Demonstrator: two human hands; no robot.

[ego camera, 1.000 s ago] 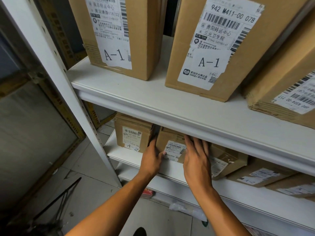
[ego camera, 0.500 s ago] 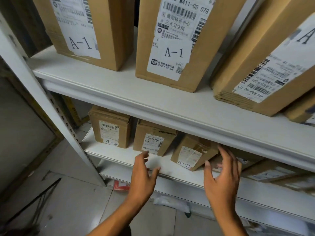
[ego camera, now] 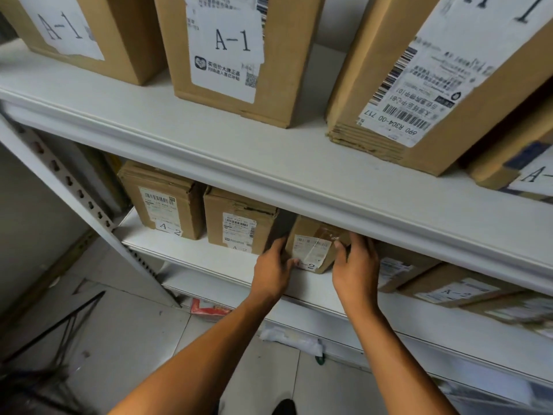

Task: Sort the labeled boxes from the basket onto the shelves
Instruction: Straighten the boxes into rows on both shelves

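A small cardboard box [ego camera: 311, 247] with an A-2 label sits tilted on the lower white shelf [ego camera: 209, 259]. My left hand [ego camera: 273, 272] grips its left side and my right hand [ego camera: 356, 268] grips its right side. Two more A-2 boxes [ego camera: 163, 202] [ego camera: 239, 221] stand upright to its left. On the upper shelf [ego camera: 239, 151] stand tall boxes labeled A-1 [ego camera: 230, 52]. The basket is out of view.
Further A-2 boxes [ego camera: 452, 287] lie on the lower shelf to the right, partly under the upper shelf's edge. A white perforated upright [ego camera: 74, 193] stands at the left. Below are a tiled floor, a red packet [ego camera: 209, 310], a white bag [ego camera: 293, 339] and black wire [ego camera: 59, 322].
Both hands moved right from the second A-2 box, hung open before the shelf, and now hold the third, tilted A-2 box. The view shifted right and closer.
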